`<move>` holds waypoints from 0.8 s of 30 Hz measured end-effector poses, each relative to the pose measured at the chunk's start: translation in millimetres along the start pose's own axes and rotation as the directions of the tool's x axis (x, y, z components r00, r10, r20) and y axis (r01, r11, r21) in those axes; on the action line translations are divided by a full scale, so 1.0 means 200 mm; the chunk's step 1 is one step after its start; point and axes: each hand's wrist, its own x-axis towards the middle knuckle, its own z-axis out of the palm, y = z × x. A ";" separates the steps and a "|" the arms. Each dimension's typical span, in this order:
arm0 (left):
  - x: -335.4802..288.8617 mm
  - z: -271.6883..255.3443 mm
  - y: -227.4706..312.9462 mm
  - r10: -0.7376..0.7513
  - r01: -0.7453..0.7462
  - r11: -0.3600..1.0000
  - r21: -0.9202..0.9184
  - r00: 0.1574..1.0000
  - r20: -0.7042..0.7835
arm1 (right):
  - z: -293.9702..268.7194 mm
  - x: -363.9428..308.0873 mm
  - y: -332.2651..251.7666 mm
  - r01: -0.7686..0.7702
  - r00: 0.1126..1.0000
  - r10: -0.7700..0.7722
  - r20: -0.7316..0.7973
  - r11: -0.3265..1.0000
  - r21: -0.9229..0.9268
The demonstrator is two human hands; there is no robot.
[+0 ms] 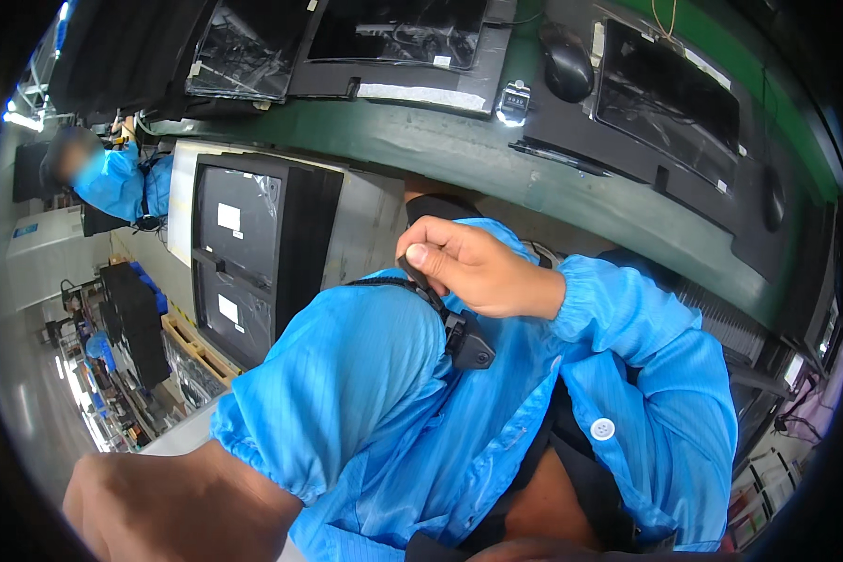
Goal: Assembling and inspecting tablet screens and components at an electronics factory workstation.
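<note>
A black strap [370, 281] runs round the blue sleeve [347, 347] of my bent left arm. My right hand [482, 269] is closed on the strap's loose end, pinching it between thumb and fingers. Just below, a black plastic clip [470, 343] sits on the sleeve beside the strap. My left hand [173, 496] is at the lower left, with its back and wrist in view; its fingers are hidden. My blue coat [618, 375] hangs partly open at the front, with a white button [602, 429] showing.
Ahead is a green bench [421, 136] bearing several dark flat panels [670, 94], a black mouse [566, 64] and a small counter [513, 101]. Left of me stand black trays [239, 215] with wrapped panels. A co-worker in blue [112, 183] is farther left, beyond a wooden pallet [195, 345].
</note>
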 end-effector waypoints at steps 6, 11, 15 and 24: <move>0.00 -0.12 -0.11 -0.021 0.023 0.998 0.054 0.999 -0.028 | 0.00 0.03 -0.03 -0.141 0.989 0.144 0.017 0.986 -0.093; 0.04 -0.23 -0.23 -0.059 0.059 0.998 0.031 0.998 -0.004 | -0.13 0.03 -0.06 -0.142 0.977 0.148 0.156 0.989 -0.049; 0.08 -0.18 -0.23 0.041 -0.039 0.998 0.051 0.998 -0.041 | -0.11 0.06 0.04 -0.137 0.962 0.156 0.223 0.985 -0.102; 0.33 -1.13 0.01 0.588 0.179 0.216 0.960 0.761 -0.274 | -0.04 -0.02 0.04 0.272 0.961 -0.273 0.036 0.917 -0.292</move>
